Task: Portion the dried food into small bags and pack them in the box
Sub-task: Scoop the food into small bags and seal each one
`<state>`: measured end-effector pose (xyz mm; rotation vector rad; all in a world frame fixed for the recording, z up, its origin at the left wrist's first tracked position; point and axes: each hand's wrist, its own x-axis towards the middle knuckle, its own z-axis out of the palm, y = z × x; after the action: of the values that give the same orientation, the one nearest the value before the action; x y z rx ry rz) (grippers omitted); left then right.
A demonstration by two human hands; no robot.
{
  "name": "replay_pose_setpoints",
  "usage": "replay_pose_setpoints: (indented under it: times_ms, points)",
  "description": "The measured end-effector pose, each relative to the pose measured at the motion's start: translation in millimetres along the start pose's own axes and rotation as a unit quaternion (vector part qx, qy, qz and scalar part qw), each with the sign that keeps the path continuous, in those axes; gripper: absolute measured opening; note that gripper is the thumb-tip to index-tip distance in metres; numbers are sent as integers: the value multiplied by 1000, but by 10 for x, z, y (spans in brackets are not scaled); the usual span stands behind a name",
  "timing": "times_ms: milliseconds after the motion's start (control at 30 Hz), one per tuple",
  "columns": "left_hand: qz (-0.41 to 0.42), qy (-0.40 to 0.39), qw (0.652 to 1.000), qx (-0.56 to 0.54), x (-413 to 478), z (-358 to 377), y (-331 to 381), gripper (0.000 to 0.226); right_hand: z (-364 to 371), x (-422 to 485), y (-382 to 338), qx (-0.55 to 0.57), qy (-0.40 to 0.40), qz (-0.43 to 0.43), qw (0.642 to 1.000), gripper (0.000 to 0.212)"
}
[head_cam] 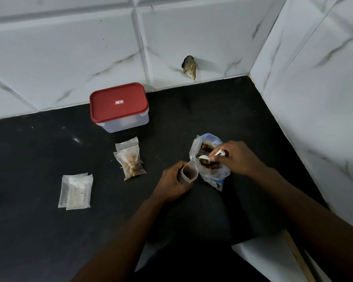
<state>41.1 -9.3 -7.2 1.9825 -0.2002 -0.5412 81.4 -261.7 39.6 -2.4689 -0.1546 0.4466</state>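
Note:
My left hand (172, 183) grips a small clear bag (189, 172), held upright with its mouth open. Right beside it stands the large plastic bag of dried food (210, 171), open at the top with brown and orange pieces showing. My right hand (235, 157) pinches a white plastic spoon (209, 157) whose bowl sits inside that large bag. Two filled small bags (130, 161) lie overlapping to the left. Flat unfilled small bags (75, 191) lie further left. The clear box with a red lid (119, 106) stands closed near the wall.
The black countertop (39, 155) runs into a corner of white marble-look tiled walls (314, 88) at the back and the right. A dark hole or chip (189, 67) marks the back wall. The counter's front edge shows at lower right.

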Motion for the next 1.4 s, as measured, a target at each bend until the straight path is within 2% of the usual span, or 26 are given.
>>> replay_pose_setpoints:
  times_ms: [167, 367, 500, 600, 733, 900, 1033, 1400]
  points:
    - [-3, -10, 1000, 19, 27, 18, -23, 45, -124, -27, 52, 9, 64, 16, 998, 12]
    - [-8, -11, 999, 29, 29, 9, -18, 47, 54, -44, -35, 19, 46, 52, 997, 10]
    - [-20, -10, 999, 39, 19, 9, -17, 46, 90, -49, -110, 89, 44, 105, 990, 15]
    - [-26, -15, 998, 52, 8, 18, -13, 53, 103, -65, -157, 181, 58, 164, 968, 12]
    - [-20, -28, 998, 60, -3, 29, 1, 56, 262, -140, -260, 308, 71, 222, 922, 10]
    - [-13, -7, 1000, 23, -16, 36, 16, 46, 296, -127, -292, 321, 82, 239, 913, 10]
    - [-1, 42, 999, -26, -43, 60, 7, 53, 262, -126, -283, 344, 85, 263, 897, 10]
    - [-18, 6, 1000, -23, -7, 18, -31, 45, 299, -114, -414, 470, 86, 312, 821, 10]
